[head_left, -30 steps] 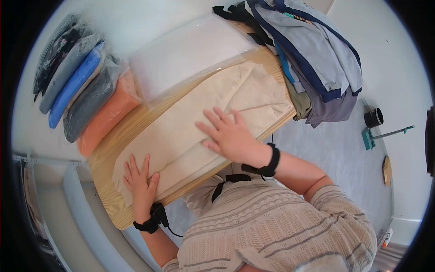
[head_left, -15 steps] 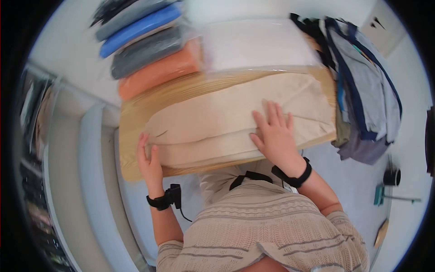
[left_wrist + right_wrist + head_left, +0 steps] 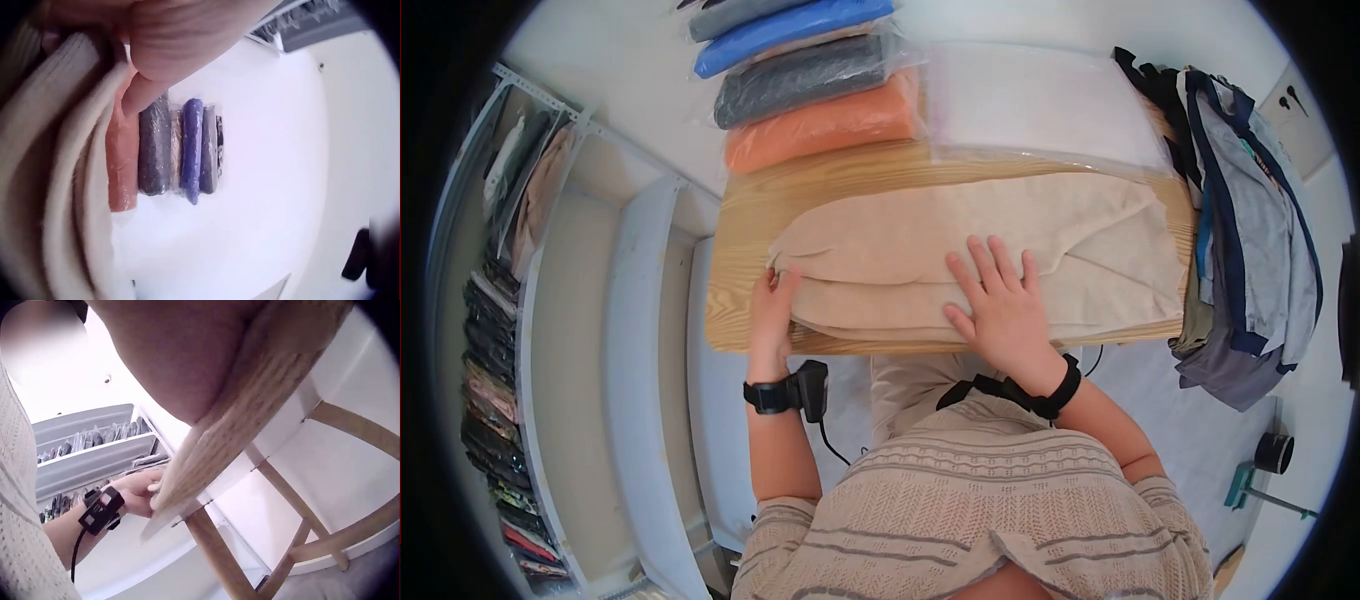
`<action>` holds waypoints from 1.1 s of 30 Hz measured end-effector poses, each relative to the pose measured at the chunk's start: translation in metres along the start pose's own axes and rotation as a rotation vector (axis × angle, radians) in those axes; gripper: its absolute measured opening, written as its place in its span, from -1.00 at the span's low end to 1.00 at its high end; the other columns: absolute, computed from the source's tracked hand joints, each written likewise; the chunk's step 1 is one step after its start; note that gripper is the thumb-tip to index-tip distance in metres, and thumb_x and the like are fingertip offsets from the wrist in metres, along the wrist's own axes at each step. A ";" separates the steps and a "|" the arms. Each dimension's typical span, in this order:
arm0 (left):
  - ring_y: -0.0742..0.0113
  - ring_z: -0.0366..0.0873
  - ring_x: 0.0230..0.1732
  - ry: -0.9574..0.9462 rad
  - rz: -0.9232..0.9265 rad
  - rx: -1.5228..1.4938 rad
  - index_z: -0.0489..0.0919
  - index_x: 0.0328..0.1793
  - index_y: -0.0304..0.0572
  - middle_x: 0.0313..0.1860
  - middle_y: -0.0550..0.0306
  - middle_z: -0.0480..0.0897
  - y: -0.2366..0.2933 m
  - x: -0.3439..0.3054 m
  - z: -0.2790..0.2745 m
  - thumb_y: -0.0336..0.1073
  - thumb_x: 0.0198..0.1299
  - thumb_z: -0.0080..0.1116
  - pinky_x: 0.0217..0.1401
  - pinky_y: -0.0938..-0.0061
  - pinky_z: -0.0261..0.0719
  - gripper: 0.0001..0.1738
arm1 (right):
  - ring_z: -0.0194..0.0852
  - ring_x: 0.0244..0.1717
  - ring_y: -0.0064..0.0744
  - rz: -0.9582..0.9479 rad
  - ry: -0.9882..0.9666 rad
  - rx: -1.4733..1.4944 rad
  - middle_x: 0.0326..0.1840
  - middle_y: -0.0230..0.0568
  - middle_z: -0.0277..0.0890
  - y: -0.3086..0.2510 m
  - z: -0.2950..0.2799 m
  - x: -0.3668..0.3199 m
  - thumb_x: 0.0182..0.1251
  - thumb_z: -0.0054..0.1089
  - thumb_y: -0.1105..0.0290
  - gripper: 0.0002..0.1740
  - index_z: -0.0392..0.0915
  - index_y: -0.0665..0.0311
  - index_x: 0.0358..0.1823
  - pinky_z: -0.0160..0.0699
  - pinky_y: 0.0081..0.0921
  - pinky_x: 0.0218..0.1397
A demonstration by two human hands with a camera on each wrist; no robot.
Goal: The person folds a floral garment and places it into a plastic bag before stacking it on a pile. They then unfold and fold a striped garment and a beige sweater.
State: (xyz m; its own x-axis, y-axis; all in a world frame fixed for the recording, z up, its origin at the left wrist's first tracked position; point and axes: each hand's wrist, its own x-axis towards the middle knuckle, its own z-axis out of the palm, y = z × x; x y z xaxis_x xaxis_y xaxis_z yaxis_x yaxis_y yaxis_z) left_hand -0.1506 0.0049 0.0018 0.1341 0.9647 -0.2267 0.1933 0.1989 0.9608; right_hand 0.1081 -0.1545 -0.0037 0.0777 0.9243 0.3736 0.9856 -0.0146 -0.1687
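A folded beige garment (image 3: 920, 235) lies lengthwise along the wooden table (image 3: 735, 215). My left hand (image 3: 773, 308) grips its left end, fingers curled at the edge. In the left wrist view several soft layers of the garment (image 3: 59, 156) hang beside the left hand (image 3: 181, 44). My right hand (image 3: 1002, 305) rests flat on the garment right of its middle, fingers spread. The right wrist view shows the right hand (image 3: 181, 350) from below at the table edge, and the left hand (image 3: 134, 490) farther off, holding the cloth's end.
Bagged folded clothes, the orange one (image 3: 825, 120) nearest, stand at the back left. Clear plastic bags (image 3: 1045, 105) lie at the back. A heap of clothes (image 3: 1250, 220) hangs over the right end. Shelving (image 3: 570, 350) is on the left, a black cup (image 3: 1274, 453) at the right.
The head view has turned, so the table now lies nearly level. My left hand has gone from lying flat on the garment to gripping its left end. My right hand still rests on the cloth.
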 end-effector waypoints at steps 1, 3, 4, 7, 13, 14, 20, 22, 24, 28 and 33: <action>0.21 0.52 0.14 -0.089 -0.078 -0.223 0.31 0.31 -0.44 0.15 -0.13 0.52 -0.008 0.011 -0.004 -0.13 0.29 0.10 0.16 0.40 0.47 -0.39 | 0.03 0.45 -0.12 -0.002 -0.001 -0.003 0.40 -0.12 0.19 0.000 0.000 0.000 0.25 0.05 -0.01 -0.38 0.32 0.03 0.32 -0.11 0.15 0.42; 0.22 0.55 0.09 -0.109 -0.113 -0.306 0.35 0.27 -0.43 0.12 -0.10 0.54 0.008 0.010 0.000 -0.12 0.29 0.11 0.11 0.38 0.51 -0.42 | 0.03 0.45 -0.12 0.001 0.004 0.000 0.40 -0.12 0.19 0.000 0.000 0.000 0.25 0.05 -0.01 -0.38 0.32 0.03 0.32 -0.11 0.15 0.42; 0.23 0.57 0.05 -0.124 -0.151 -0.387 0.39 0.24 -0.41 0.09 -0.07 0.57 0.014 0.010 0.002 -0.12 0.29 0.11 0.07 0.35 0.55 -0.46 | 0.03 0.45 -0.13 0.001 0.005 0.006 0.40 -0.13 0.19 0.001 0.000 0.000 0.25 0.05 -0.01 -0.38 0.32 0.03 0.32 -0.11 0.15 0.42; 0.21 0.58 0.05 -0.178 -0.165 -0.405 0.41 0.20 -0.41 0.10 -0.05 0.57 0.019 0.013 0.004 -0.17 0.28 0.10 0.06 0.34 0.57 -0.51 | 0.03 0.45 -0.13 0.003 0.007 0.011 0.40 -0.13 0.20 0.001 -0.001 0.000 0.25 0.05 -0.01 -0.38 0.33 0.02 0.32 -0.11 0.15 0.42; 0.21 0.58 -0.02 -0.089 -0.082 -0.280 0.40 0.15 -0.43 0.02 -0.07 0.57 0.028 0.010 0.005 -0.24 0.23 0.10 0.00 0.38 0.55 -0.55 | 0.03 0.45 -0.14 -0.002 0.022 0.039 0.38 -0.13 0.21 0.002 -0.001 -0.002 0.24 0.07 0.01 -0.40 0.34 0.05 0.30 -0.09 0.14 0.41; 0.21 0.58 -0.02 -0.097 -0.085 -0.274 0.40 0.15 -0.43 0.02 -0.07 0.57 0.033 0.007 0.006 -0.24 0.23 0.10 0.00 0.38 0.55 -0.55 | 0.03 0.45 -0.14 0.009 0.021 0.039 0.38 -0.13 0.21 0.002 -0.001 -0.003 0.24 0.07 0.01 -0.40 0.34 0.05 0.30 -0.09 0.14 0.41; 0.21 0.47 0.17 -0.058 0.098 -0.186 0.29 0.31 -0.34 0.20 -0.05 0.47 0.085 -0.030 0.029 -0.30 0.26 0.05 0.19 0.36 0.45 -0.48 | 0.02 0.45 -0.13 0.014 -0.027 0.070 0.38 -0.06 0.20 -0.007 -0.005 0.005 0.29 0.03 0.08 -0.39 0.29 0.20 0.31 -0.09 0.13 0.42; 0.25 0.48 0.11 -0.052 0.128 -0.288 0.32 0.20 -0.43 0.13 -0.04 0.50 0.094 -0.035 0.036 -0.35 0.19 0.15 0.12 0.39 0.48 -0.50 | 0.03 0.45 -0.15 0.003 0.036 0.128 0.42 -0.05 0.14 -0.020 0.000 0.019 0.33 -0.01 0.07 -0.37 0.25 0.24 0.34 -0.08 0.05 0.43; 0.27 0.49 0.10 -0.101 0.179 -0.300 0.32 0.22 -0.40 0.13 -0.02 0.50 0.105 -0.042 0.048 -0.37 0.20 0.13 0.11 0.41 0.48 -0.52 | 0.03 0.46 -0.16 -0.004 0.024 0.166 0.43 -0.04 0.14 -0.032 0.014 0.019 0.32 -0.01 0.07 -0.37 0.24 0.23 0.35 -0.08 0.04 0.44; 0.32 0.49 0.09 -0.317 0.320 -0.268 0.36 0.23 -0.32 0.11 0.03 0.53 0.107 -0.047 0.091 -0.41 0.21 0.11 0.08 0.47 0.48 -0.55 | 0.01 0.46 -0.18 -0.077 0.050 0.185 0.37 -0.03 0.22 -0.036 0.027 0.012 0.29 0.00 0.07 -0.33 0.22 0.26 0.37 -0.12 0.08 0.44; 0.35 0.49 0.08 -0.511 0.394 0.079 0.40 0.19 -0.29 0.01 0.07 0.58 0.088 -0.042 0.157 -0.35 0.26 0.07 0.12 0.45 0.44 -0.62 | 0.15 0.37 -0.11 -0.037 -0.082 0.282 0.28 -0.05 0.32 -0.029 0.022 0.007 0.24 0.04 0.13 -0.42 0.34 0.18 0.27 0.09 -0.08 0.37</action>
State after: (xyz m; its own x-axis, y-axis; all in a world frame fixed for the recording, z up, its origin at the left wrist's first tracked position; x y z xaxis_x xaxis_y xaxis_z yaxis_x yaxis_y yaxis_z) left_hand 0.0140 -0.0451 0.0710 0.6513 0.7552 0.0746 0.1036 -0.1858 0.9771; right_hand 0.0770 -0.1390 -0.0165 0.0183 0.9501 0.3114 0.9058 0.1161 -0.4074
